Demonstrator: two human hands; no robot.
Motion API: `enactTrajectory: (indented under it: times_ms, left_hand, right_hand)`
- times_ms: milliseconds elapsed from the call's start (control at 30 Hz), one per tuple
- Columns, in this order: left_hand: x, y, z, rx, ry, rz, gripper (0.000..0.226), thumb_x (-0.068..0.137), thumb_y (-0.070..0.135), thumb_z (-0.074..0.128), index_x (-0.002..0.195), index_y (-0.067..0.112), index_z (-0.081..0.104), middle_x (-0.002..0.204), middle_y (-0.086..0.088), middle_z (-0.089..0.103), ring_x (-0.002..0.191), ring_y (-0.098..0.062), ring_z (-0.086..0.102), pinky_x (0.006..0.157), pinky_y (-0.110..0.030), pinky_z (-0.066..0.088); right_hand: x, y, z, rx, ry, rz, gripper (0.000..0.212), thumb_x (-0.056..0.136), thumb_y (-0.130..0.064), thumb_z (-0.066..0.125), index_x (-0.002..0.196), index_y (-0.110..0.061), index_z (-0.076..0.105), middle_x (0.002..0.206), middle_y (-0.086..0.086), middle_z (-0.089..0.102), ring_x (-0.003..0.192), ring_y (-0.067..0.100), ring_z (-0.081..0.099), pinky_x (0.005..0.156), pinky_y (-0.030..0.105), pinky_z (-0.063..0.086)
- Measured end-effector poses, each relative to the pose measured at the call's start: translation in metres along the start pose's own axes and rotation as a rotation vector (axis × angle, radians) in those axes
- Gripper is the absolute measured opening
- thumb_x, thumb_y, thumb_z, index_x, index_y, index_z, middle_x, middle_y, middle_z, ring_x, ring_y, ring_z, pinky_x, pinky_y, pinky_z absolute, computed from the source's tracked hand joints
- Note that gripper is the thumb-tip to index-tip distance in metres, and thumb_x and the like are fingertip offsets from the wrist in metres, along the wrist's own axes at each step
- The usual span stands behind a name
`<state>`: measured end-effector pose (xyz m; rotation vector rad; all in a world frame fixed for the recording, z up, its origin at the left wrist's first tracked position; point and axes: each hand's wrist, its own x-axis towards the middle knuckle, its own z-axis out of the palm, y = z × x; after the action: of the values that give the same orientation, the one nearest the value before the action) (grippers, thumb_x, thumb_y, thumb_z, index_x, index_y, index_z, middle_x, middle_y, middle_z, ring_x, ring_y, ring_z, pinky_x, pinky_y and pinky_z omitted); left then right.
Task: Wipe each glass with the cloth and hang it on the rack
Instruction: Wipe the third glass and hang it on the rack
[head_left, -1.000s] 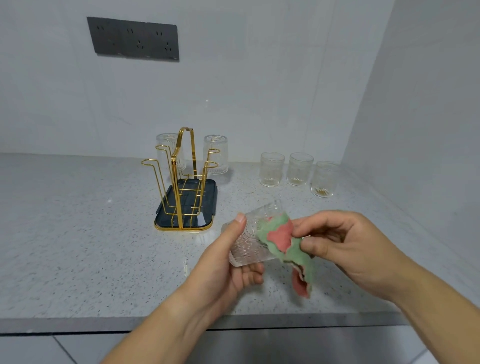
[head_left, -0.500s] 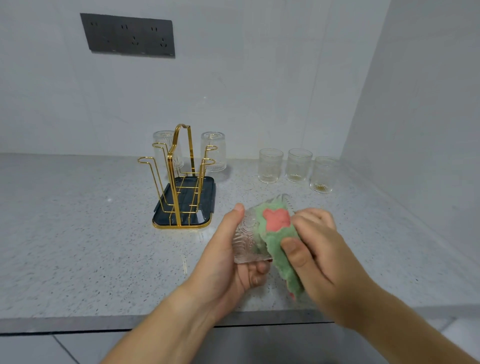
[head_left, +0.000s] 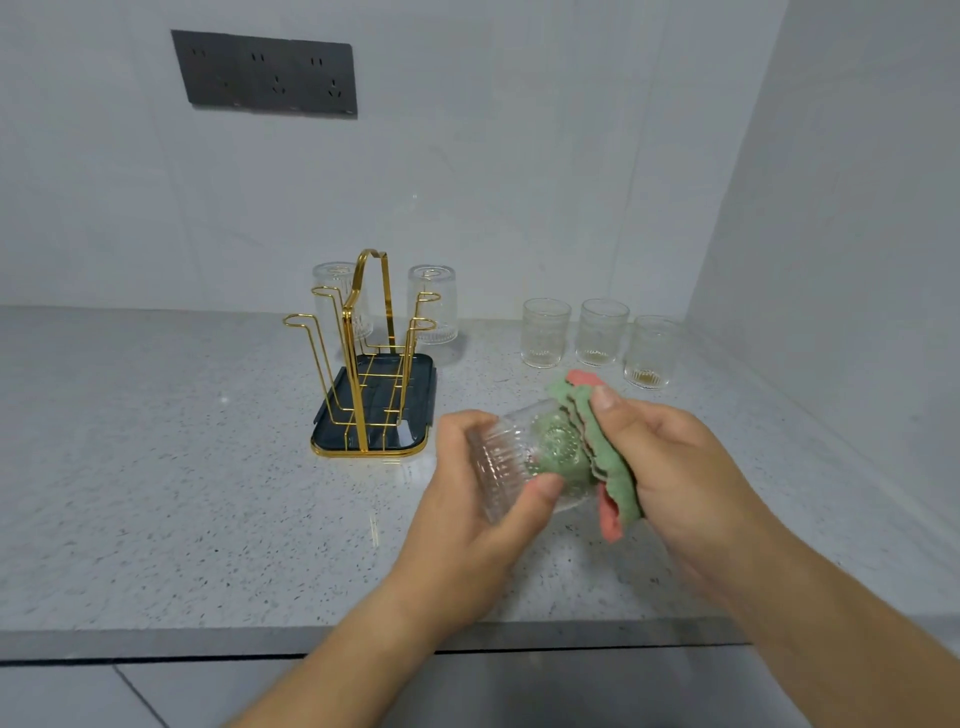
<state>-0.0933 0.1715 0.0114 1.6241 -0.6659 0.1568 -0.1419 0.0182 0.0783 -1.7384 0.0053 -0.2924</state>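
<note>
6x glasses (head_left: 545, 332), 1x rack (head_left: 355, 389) w/ tray (head_left: 415, 415), 1x cloth (head_left: 618, 478), 1x socket panel (head_left: 265, 73).

Standing here, I find nothing to read. The socket panel (head_left: 265, 73) at eleven o'clock shows only pin holes. The rack (head_left: 353, 374) and its tray (head_left: 415, 410) are unmarked. The held glass (head_left: 498, 467), the glasses (head_left: 545, 332) at one o'clock and the cloth (head_left: 621, 483) show pattern, no lettering.
</note>
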Motion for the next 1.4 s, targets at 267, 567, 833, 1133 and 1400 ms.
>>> enactTrajectory:
  times_ms: [267, 567, 833, 1133, 1400]
  left_hand:
    - [0.016, 0.023, 0.003, -0.68, 0.029, -0.602, 0.058, 0.091, 0.058, 0.058, 0.114, 0.005, 0.065, 0.08, -0.01, 0.066, 0.053, -0.018, 0.057, 0.042, -0.027, 0.051]
    - [0.013, 0.019, -0.009, -0.37, -0.233, -0.521, 0.065, 0.084, 0.077, 0.061, 0.122, 0.024, 0.06, 0.102, -0.004, 0.073, 0.07, -0.015, 0.068, 0.061, -0.034, 0.06]
    - [0.006, 0.019, -0.003, -0.079, 0.034, -0.086, 0.04, 0.088, 0.063, 0.065, 0.11, 0.035, 0.048, 0.086, 0.02, 0.069, 0.068, 0.001, 0.063, 0.061, -0.017, 0.049]
    - [0.021, 0.04, -0.01, -0.771, -0.242, -0.954, 0.068, 0.087, 0.071, 0.054, 0.07, 0.009, 0.076, 0.07, -0.015, 0.062, 0.035, -0.011, 0.047, 0.031, -0.015, 0.035]
    - [0.009, 0.022, -0.003, -0.066, -0.107, -0.107, 0.048, 0.086, 0.05, 0.076, 0.119, 0.033, 0.045, 0.097, 0.017, 0.07, 0.083, 0.0, 0.067, 0.072, -0.02, 0.053]
  right_hand:
    - [-0.003, 0.011, 0.001, -0.182, -0.045, -0.178, 0.034, 0.104, -0.026, 0.05, 0.071, -0.023, 0.057, 0.05, -0.009, 0.055, 0.047, 0.01, 0.055, 0.05, 0.023, 0.049]
    - [-0.008, 0.017, -0.003, -0.006, 0.079, -0.054, 0.036, 0.1, -0.036, 0.051, 0.076, -0.013, 0.065, 0.053, 0.014, 0.054, 0.042, 0.018, 0.051, 0.05, 0.025, 0.048]
    - [-0.008, 0.003, 0.003, 0.279, 0.022, 0.07, 0.032, 0.086, -0.043, 0.056, 0.089, -0.021, 0.079, 0.046, 0.004, 0.054, 0.037, 0.014, 0.048, 0.048, 0.027, 0.049]
    - [-0.022, 0.013, -0.002, -0.206, -0.067, -0.25, 0.033, 0.095, -0.048, 0.056, 0.073, -0.023, 0.057, 0.055, 0.001, 0.052, 0.047, 0.013, 0.051, 0.044, 0.034, 0.044]
    - [-0.012, -0.004, -0.002, 0.262, 0.068, 0.057, 0.032, 0.09, -0.041, 0.055, 0.082, -0.022, 0.08, 0.053, 0.005, 0.06, 0.038, 0.014, 0.047, 0.046, 0.024, 0.049]
